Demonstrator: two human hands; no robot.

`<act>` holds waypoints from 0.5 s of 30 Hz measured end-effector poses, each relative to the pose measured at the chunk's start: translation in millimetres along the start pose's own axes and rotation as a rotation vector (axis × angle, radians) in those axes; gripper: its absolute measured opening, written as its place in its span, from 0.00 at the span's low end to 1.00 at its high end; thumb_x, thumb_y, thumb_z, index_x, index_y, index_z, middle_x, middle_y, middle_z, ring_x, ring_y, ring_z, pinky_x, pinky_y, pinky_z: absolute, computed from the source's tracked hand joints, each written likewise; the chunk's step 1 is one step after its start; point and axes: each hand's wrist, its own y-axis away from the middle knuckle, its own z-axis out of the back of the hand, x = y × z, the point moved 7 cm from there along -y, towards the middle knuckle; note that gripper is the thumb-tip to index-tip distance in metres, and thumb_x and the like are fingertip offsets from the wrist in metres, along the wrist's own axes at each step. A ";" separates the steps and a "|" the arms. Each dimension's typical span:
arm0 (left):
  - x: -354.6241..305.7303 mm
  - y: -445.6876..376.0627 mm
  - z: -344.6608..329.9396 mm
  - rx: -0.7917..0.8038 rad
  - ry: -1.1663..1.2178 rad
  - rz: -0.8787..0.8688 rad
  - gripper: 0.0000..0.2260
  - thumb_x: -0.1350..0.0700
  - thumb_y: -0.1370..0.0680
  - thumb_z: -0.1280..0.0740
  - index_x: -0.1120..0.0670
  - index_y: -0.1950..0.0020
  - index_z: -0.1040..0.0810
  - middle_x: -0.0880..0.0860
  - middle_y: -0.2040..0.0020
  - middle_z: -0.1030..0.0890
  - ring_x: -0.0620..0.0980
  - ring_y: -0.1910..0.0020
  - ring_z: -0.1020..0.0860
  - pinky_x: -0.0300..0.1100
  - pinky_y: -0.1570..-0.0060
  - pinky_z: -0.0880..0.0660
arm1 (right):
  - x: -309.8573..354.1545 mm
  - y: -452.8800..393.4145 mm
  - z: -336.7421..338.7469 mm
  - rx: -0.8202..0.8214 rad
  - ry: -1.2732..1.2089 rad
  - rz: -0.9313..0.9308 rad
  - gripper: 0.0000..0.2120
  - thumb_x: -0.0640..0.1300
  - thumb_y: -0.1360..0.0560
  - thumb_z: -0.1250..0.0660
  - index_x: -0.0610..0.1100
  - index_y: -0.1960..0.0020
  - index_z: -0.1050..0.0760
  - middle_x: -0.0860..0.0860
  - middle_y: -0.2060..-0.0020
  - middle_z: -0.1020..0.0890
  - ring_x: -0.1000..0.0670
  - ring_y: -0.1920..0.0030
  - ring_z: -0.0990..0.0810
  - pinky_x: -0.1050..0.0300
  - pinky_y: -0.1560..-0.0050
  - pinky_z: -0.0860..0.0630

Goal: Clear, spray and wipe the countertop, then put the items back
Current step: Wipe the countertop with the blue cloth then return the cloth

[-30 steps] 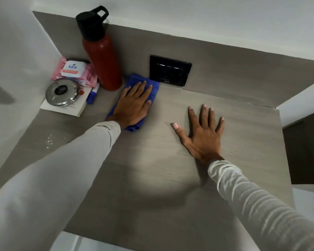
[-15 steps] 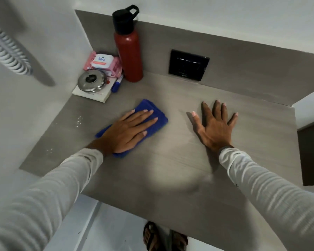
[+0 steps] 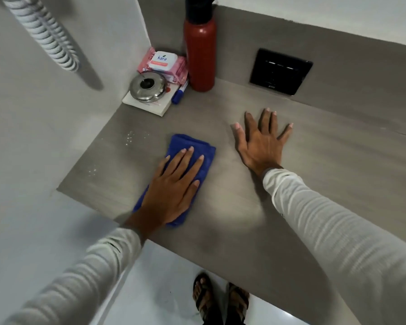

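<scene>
My left hand [image 3: 174, 191] lies flat on a folded blue cloth [image 3: 188, 146], pressing it onto the grey countertop [image 3: 326, 160] near the front edge. My right hand [image 3: 260, 141] rests palm down on the bare counter, fingers spread, holding nothing. In the back left corner stand a red bottle with a black cap [image 3: 201, 55], a pink wipes pack [image 3: 164, 63], a round steel lid [image 3: 148, 86] on a white book [image 3: 159, 109], and a blue marker [image 3: 179, 93]. Small spray droplets [image 3: 131, 137] dot the counter left of the cloth.
A black switch plate [image 3: 280, 71] sits on the back panel. A white wall [image 3: 56, 125] closes the left side, with a ribbed white hose [image 3: 42, 31] hanging there. Below the counter edge are the floor and my sandalled feet [image 3: 220, 299].
My left hand has dragged the blue cloth from the back by the bottle toward the front edge. My right hand stayed planted on the counter.
</scene>
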 end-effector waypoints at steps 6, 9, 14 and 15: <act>14.9 -62.7 -0.9 0.082 -0.038 -0.434 0.24 0.47 0.15 0.51 0.49 0.19 0.49 0.52 0.18 0.49 0.50 0.19 0.50 0.52 0.23 0.46 | -1.6 0.5 6.3 -0.051 -0.056 -0.021 0.34 0.65 0.20 0.62 0.53 0.22 0.37 0.41 0.20 0.39 0.41 0.19 0.45 0.26 0.24 0.56; 17.3 -114.2 -6.4 0.077 -0.014 -0.470 0.24 0.47 0.15 0.50 0.48 0.19 0.49 0.51 0.18 0.49 0.49 0.19 0.50 0.53 0.22 0.47 | -3.7 -0.3 6.6 -0.055 -0.068 -0.009 0.33 0.66 0.19 0.61 0.53 0.21 0.38 0.41 0.20 0.40 0.42 0.19 0.46 0.27 0.24 0.56; 23.1 -172.0 -15.6 0.036 0.017 -0.270 0.24 0.45 0.16 0.51 0.48 0.20 0.44 0.53 0.19 0.43 0.53 0.21 0.43 0.54 0.25 0.42 | -4.2 5.9 5.3 -0.047 -0.078 -0.008 0.35 0.68 0.21 0.61 0.53 0.20 0.40 0.42 0.20 0.41 0.43 0.18 0.47 0.29 0.23 0.58; 24.9 -173.2 -16.2 0.021 0.031 -0.172 0.24 0.45 0.17 0.50 0.48 0.20 0.42 0.54 0.20 0.41 0.53 0.21 0.41 0.55 0.26 0.40 | -2.3 6.5 6.1 -0.045 -0.078 -0.003 0.36 0.68 0.21 0.61 0.53 0.20 0.40 0.42 0.19 0.41 0.43 0.18 0.48 0.29 0.23 0.58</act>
